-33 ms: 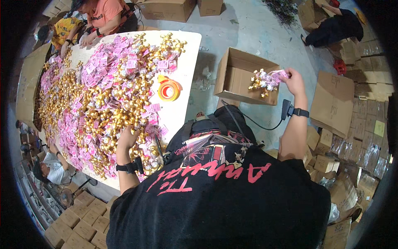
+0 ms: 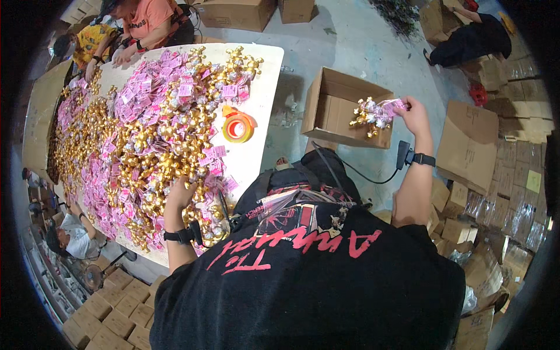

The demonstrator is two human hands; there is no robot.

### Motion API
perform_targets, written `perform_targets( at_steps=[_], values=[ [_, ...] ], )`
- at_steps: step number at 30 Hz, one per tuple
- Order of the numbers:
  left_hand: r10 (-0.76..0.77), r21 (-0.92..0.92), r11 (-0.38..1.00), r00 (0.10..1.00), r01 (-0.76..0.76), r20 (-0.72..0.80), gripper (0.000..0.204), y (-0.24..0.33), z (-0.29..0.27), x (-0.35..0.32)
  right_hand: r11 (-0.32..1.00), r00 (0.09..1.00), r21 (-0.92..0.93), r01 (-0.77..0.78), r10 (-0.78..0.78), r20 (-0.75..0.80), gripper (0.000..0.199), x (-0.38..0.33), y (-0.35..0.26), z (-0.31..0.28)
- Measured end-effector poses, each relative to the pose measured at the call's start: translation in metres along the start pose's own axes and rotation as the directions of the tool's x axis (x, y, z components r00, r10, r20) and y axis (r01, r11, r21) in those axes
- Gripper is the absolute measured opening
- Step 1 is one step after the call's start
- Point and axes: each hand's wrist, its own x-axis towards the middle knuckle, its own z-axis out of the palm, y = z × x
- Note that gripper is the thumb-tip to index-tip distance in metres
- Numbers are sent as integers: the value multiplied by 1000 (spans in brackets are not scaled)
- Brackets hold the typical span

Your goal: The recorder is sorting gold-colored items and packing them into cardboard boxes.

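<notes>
Over the open cardboard box (image 2: 332, 129), my right hand (image 2: 415, 116) pinches the pink tags of a bunch of gold and clear trinkets (image 2: 371, 114). The bunch hangs sideways past the fingers, above the box's inside near its right wall. My left hand (image 2: 181, 194) reaches into the near right edge of a big heap of gold trinkets (image 2: 149, 163) with pink tags on the table. Its fingers curl down among the pieces, and what they grip is hidden.
A roll of tape (image 2: 237, 128) lies on the white tabletop (image 2: 269, 76) beside the heap. Two people (image 2: 153, 23) work at the far side, and another (image 2: 76, 236) is at the left. A flattened carton (image 2: 468, 143) and stacked boxes (image 2: 516, 169) stand right. A cable (image 2: 361, 176) runs to my right wrist.
</notes>
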Motion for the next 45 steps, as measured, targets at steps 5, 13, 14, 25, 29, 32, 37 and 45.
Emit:
perform_targets(
  at_steps=[5, 13, 14, 25, 29, 32, 37, 45],
  values=[
    [-21, -117, 993, 999, 24, 26, 63, -1, 8, -3, 999, 999, -11, -34, 33, -9, 25, -5, -16, -13],
    [16, -14, 1000, 1000, -15, 7, 62, 11, 7, -8, 998, 997, 5, -56, 56, -50, 28, -6, -51, -40],
    [35, -4, 999, 999, -35, -14, 62, 11, 8, -7, 998, 997, 6, -56, 56, -53, 28, -7, -58, -45],
    [164, -75, 983, 986, -166, -34, 58, 38, 6, 7, 965, 996, 261, -28, 49, -77, 39, -31, -114, -84],
    [211, -57, 976, 977, -212, -13, 64, 70, -3, 9, 980, 986, 197, 3, 29, -161, 43, -43, -133, -98],
    [294, -54, 954, 955, -296, -35, 64, 86, -2, 17, 979, 983, 200, 31, 6, -182, 44, -51, -142, -107],
    [473, -67, 879, 881, -471, 10, 56, 147, -28, 17, 960, 987, 261, 105, -67, -149, 41, -60, -155, -115],
    [697, -73, 161, 166, -984, -698, 84, 337, -127, -78, 862, 929, 420, 284, -355, 101, 34, -75, -231, -86]
  ],
)
